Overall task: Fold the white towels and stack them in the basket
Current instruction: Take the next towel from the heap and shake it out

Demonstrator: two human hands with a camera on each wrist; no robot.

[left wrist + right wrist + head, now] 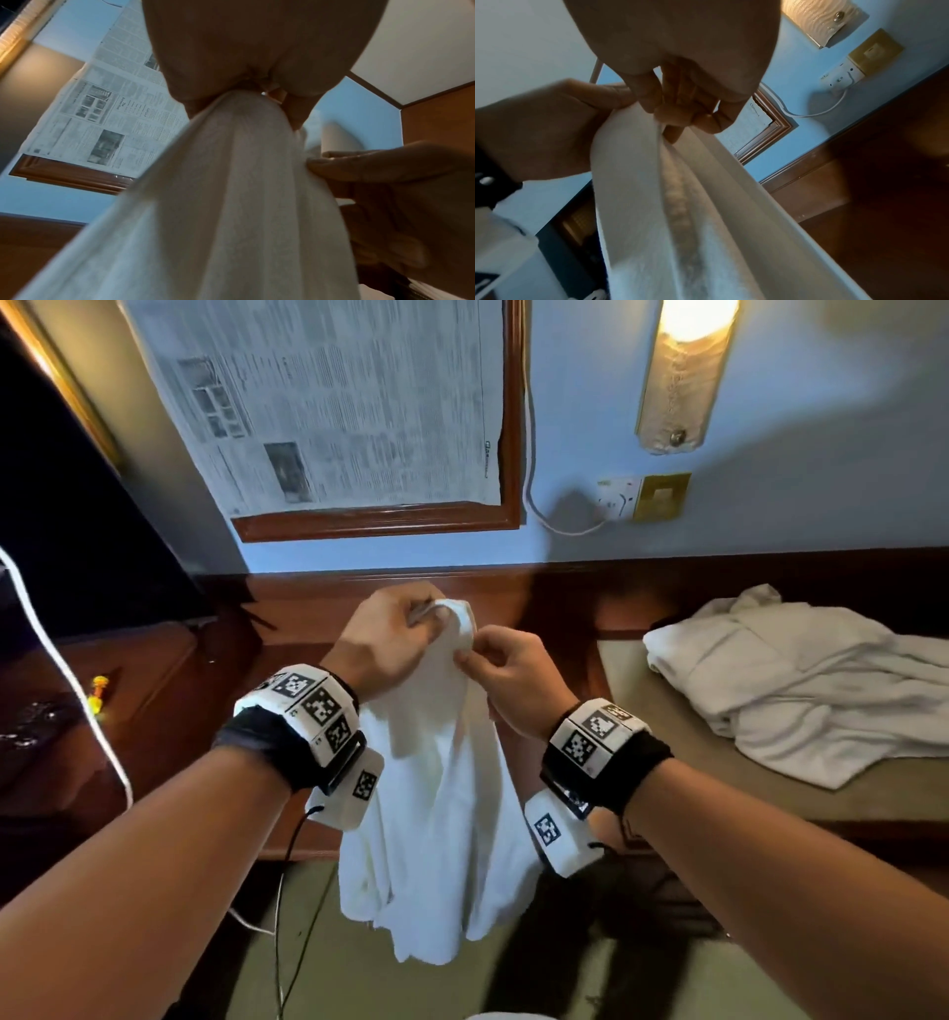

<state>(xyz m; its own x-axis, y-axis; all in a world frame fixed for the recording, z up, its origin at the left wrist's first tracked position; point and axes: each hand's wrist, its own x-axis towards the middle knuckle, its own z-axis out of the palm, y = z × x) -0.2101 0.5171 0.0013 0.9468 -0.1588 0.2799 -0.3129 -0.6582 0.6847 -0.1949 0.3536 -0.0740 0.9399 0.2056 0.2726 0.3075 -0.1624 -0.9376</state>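
Note:
A white towel point(441, 824) hangs in the air in front of me, bunched at its top and draping down towards the floor. My left hand point(395, 639) grips its top fold in a fist. Just to the right, my right hand point(493, 665) pinches the towel's edge between thumb and fingers. The left wrist view looks up the hanging towel point(231, 203) to my left hand point(257, 89), with the right hand's fingers point(359, 164) at its side. In the right wrist view my right hand point(670, 113) pinches the towel point(680, 203). No basket is in view.
More crumpled white towels point(801, 690) lie on a padded bench point(667, 762) at the right. A dark wooden desk point(169, 690) stands left, with a white cable point(61, 670) trailing down it. A newspaper-covered frame point(334, 403), wall lamp point(683, 377) and socket point(619, 498) are ahead.

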